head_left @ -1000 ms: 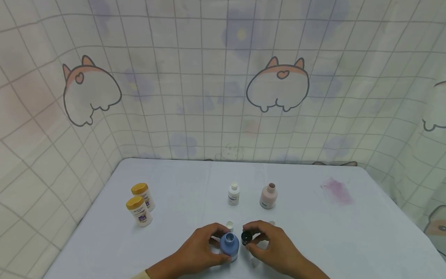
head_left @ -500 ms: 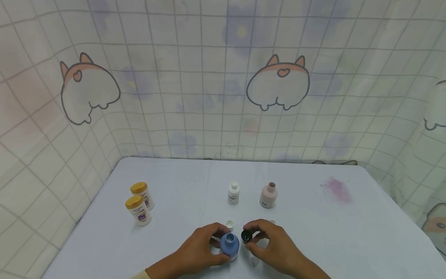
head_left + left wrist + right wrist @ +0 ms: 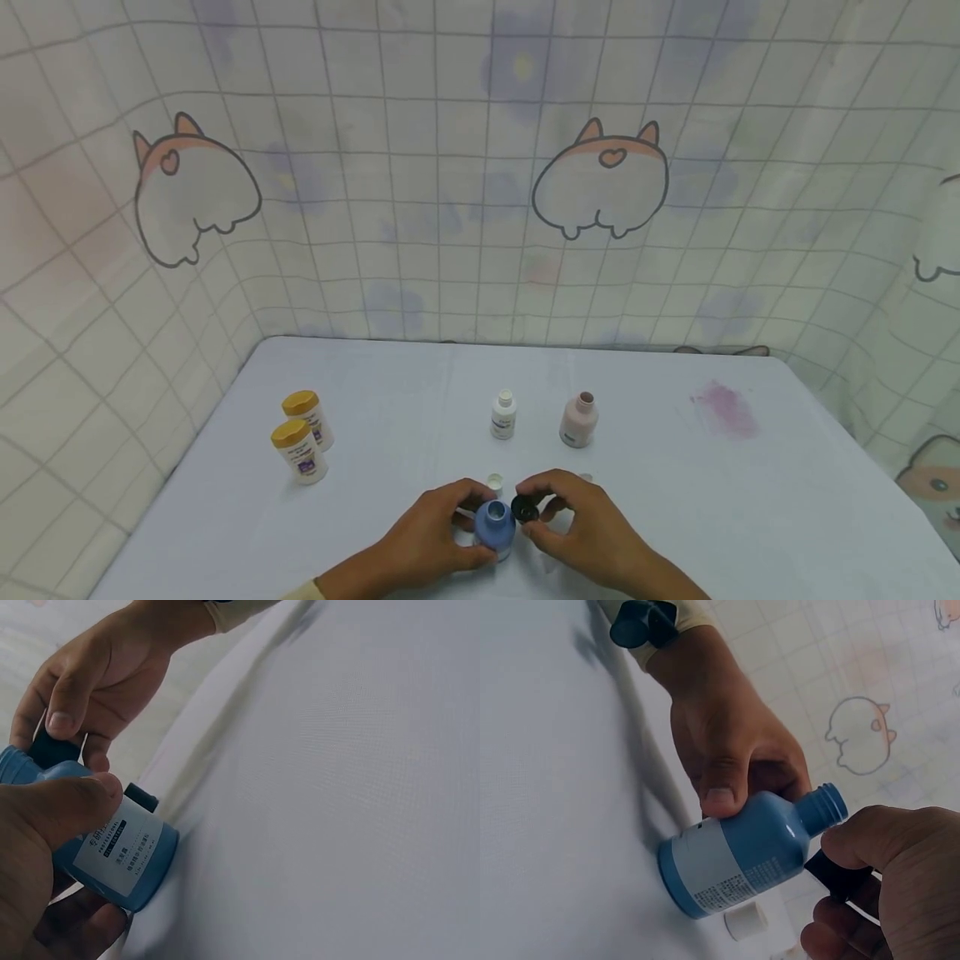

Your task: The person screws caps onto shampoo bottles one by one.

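left hand [image 3: 433, 531]: clamped on the blue bottle [image 3: 493, 530], with thumb on one side and fingers on the other
right hand [image 3: 591, 527]: pinching the black cap [image 3: 525, 508] between thumb and fingertips
blue bottle: upright on the white table [image 3: 390, 400], between both hands, mouth uncovered
black cap: off the bottle, just beside the neck; contact impossible to tell
white cap [image 3: 495, 483]: on the table, just beyond the blue bottle
small white bottle [image 3: 503, 419]: upright, farther back
pink bottle [image 3: 578, 425]: upright, uncapped, right of that
yellow-lidded jars [image 3: 302, 458]: two, near each other, toward the table's left
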Demonstrator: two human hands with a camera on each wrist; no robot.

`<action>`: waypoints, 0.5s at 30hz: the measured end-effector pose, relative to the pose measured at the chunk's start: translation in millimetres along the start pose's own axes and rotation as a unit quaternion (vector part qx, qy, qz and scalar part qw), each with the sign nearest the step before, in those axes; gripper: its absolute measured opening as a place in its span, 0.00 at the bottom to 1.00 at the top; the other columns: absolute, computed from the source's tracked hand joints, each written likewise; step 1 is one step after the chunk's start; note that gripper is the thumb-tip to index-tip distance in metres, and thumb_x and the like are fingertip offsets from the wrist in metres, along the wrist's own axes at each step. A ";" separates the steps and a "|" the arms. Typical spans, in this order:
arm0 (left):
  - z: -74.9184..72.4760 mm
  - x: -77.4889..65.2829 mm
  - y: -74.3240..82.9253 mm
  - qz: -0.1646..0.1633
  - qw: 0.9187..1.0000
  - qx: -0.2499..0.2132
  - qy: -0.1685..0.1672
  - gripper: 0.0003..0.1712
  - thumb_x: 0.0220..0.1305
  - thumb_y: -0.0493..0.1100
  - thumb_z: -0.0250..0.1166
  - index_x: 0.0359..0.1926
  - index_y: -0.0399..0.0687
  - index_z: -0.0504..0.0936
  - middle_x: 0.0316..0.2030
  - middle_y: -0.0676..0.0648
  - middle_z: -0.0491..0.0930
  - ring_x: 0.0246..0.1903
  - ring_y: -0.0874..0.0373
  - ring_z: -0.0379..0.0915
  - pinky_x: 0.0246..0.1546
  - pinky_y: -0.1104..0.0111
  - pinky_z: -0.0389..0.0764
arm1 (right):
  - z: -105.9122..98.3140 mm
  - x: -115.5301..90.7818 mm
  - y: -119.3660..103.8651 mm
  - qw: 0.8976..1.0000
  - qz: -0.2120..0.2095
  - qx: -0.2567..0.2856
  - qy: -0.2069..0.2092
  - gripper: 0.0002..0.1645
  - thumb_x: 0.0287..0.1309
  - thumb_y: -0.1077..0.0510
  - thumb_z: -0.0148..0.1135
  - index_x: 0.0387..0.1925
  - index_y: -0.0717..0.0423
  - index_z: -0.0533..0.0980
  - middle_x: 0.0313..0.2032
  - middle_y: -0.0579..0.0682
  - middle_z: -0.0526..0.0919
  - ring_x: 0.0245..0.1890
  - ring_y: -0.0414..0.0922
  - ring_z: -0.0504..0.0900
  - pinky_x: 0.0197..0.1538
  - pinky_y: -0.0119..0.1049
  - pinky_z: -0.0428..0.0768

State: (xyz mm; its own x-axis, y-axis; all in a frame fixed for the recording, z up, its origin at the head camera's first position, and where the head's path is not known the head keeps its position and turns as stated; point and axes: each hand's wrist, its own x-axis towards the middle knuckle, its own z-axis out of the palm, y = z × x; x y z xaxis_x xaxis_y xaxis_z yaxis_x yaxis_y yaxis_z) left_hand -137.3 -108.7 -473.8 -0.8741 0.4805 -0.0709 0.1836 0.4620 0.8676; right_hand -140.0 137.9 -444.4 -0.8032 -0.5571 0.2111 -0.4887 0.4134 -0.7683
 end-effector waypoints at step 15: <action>-1.2 -1.8 3.9 0.023 1.000 0.010 0.009 0.34 0.44 0.59 0.74 0.53 0.63 0.72 0.47 0.64 0.74 0.45 0.68 0.73 0.49 0.72 0.76 | 2.3 2.2 -4.0 0.999 -0.037 -0.002 0.008 0.23 0.53 0.53 0.69 0.50 0.38 0.72 0.44 0.33 0.78 0.38 0.35 0.77 0.40 0.33 0.80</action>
State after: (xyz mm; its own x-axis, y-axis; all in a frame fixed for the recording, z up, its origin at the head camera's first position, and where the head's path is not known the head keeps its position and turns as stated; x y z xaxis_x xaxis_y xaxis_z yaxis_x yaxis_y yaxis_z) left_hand -135.5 -108.7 -469.7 -0.8726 0.4879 -0.0230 0.2317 0.4551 0.8598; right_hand -139.0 133.3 -442.2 -0.7698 -0.5748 0.2773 -0.5483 0.3734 -0.7483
